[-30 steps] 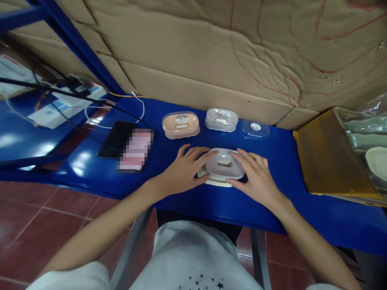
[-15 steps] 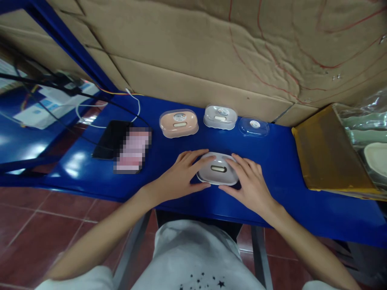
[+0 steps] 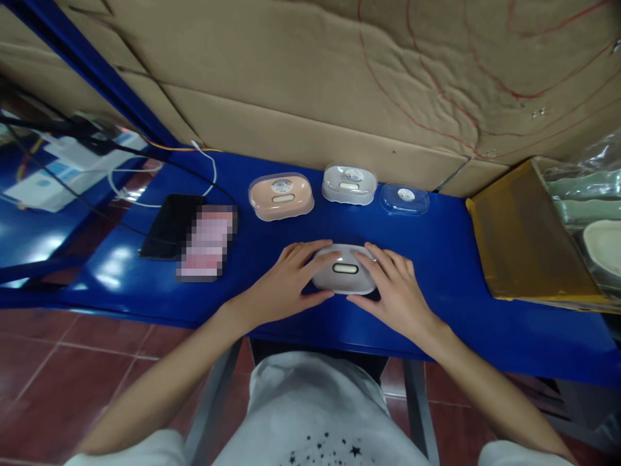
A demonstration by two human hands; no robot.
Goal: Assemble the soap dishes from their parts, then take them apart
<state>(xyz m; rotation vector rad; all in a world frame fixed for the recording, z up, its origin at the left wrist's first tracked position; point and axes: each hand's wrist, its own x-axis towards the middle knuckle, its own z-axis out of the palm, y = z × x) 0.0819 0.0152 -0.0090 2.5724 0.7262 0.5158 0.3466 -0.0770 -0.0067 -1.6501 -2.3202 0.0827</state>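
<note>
Head view: left hand (image 3: 295, 275) and right hand (image 3: 391, 281), fingers curved, grip opposite ends of 1 gray oval dish (image 3: 344, 279) on blue tabletop (image 3: 291, 323). Relative to dish: 2 lidded dishes, peach (image 3: 283, 197) and pale gray (image 3: 349, 186), beyond; clear lid (image 3: 404, 199) beyond, rightward; phone (image 3: 207, 243) leftward; open carton (image 3: 533, 239) rightward.

One head-worn view looks forward and steeply down, near the blue table (image 3: 436, 259).
</note>
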